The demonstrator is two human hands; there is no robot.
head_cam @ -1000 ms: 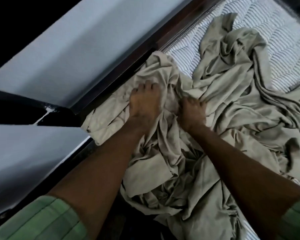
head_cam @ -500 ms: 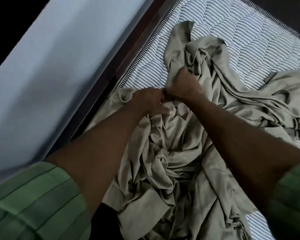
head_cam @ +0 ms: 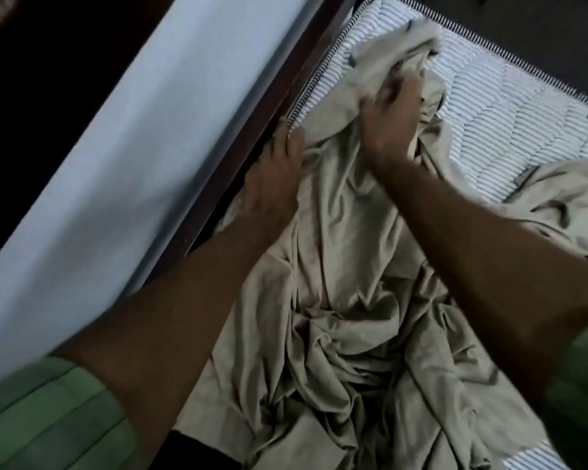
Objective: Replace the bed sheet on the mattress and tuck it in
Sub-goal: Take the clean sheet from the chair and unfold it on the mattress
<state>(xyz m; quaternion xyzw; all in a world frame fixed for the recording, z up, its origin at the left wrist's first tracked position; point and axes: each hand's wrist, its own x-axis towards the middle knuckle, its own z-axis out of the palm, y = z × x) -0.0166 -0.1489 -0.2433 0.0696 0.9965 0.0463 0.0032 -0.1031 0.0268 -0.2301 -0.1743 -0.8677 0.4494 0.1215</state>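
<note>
At the far left, the pale wall [head_cam: 116,164] and dark bed frame [head_cam: 279,96] leave only a narrow gap. My left hand [head_cam: 272,178] lies flat there, fingers straight, pinning the beige sheet [head_cam: 347,266] at the mattress [head_cam: 489,106] edge so it won't slide. My right hand [head_cam: 392,120] has closed around a bunched corner, lifting it toward the bare striped corner; most of the sheet lies crumpled mid-bed.

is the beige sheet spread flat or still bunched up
Bunched up: the sheet lies in crumpled folds, and much of the striped mattress is bare.
</note>
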